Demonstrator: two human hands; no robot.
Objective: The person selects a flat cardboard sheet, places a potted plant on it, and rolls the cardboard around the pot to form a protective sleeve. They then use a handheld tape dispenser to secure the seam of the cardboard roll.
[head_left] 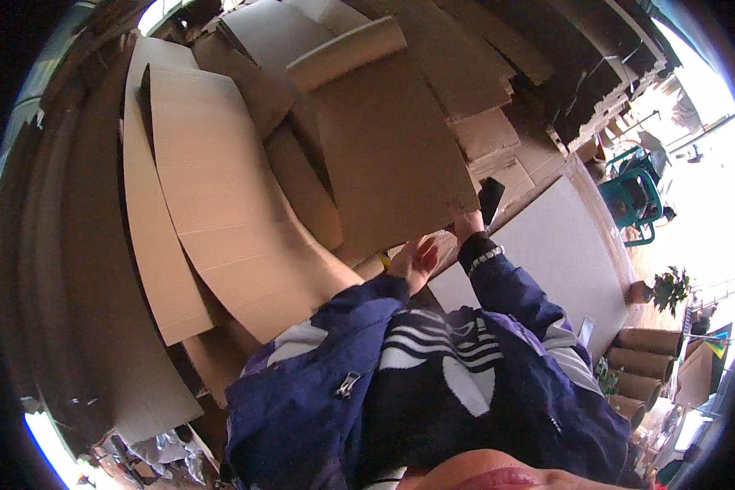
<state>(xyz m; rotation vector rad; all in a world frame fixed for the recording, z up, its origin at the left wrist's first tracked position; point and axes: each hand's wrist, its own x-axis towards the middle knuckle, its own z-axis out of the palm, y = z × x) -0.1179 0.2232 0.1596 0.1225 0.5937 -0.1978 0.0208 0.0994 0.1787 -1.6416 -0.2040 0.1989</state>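
Note:
A large brown cardboard sheet (pixel 392 147) lies in front of me, its far edge curled over into a paler flap. At its near right corner is my right hand (pixel 468 224), closed on the edge, with some fingers hidden by the board. A black flat object (pixel 491 201) sticks up right beside this hand; its kind is unclear. My left hand (pixel 415 262) is just below the sheet's near edge, fingers partly spread and apparently holding nothing. Left of it, a long, bent tan cardboard sheet (pixel 220 180) reaches down to my left sleeve.
More cardboard sheets pile up at the back and along the left. A pale, flat board (pixel 555 245) lies to my right. Beyond it stand a green plastic chair (pixel 632 200), a potted plant (pixel 670 287) and several brown cardboard rolls (pixel 641 363).

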